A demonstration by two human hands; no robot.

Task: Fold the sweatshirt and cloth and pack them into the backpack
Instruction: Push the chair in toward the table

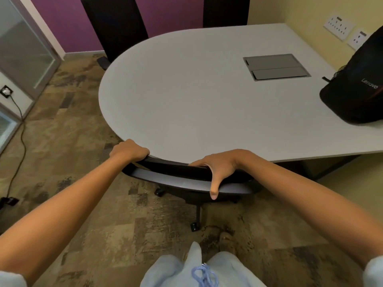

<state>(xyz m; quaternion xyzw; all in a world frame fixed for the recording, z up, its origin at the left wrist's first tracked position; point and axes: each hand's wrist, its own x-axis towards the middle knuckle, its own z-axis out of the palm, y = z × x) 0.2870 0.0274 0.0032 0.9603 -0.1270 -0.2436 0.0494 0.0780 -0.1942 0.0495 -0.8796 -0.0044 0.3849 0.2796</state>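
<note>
A black backpack (358, 83) with a Lenovo logo stands upright at the far right of the grey table (186, 90), leaning by the wall. No sweatshirt or cloth lies on the table. Both my hands grip the top of a black office chair's backrest (178, 167) tucked against the table's near edge. My left hand (129, 151) curls over its left end. My right hand (218, 164) wraps the right part, thumb pointing down the back of the chair.
A grey cable hatch (275, 67) is set into the tabletop. Two dark chairs (116, 23) stand at the far side by the purple wall. Wall sockets (339, 26) sit above the backpack. A cable (20, 125) runs across the carpet at left.
</note>
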